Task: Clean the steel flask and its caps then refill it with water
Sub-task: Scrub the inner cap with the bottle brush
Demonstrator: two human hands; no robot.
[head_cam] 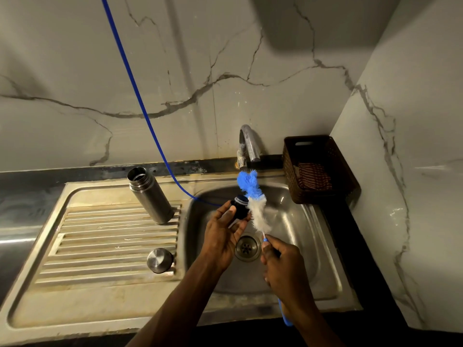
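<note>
scrubbing stage: left hand [223,234] holds the dark inner cap [240,206] over the sink [295,246], right hand [280,261] grips the brush [253,196] against it. open flask [150,195] and steel cap [159,260] wait on the drainboard; probably rinse next.

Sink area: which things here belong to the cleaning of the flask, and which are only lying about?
For the job:
flask, open, on the drainboard
steel cap, on the drainboard
dark cap, in left hand
bottle brush, in right hand
tap
sink

Lying about:
brown basket
blue hose
</note>
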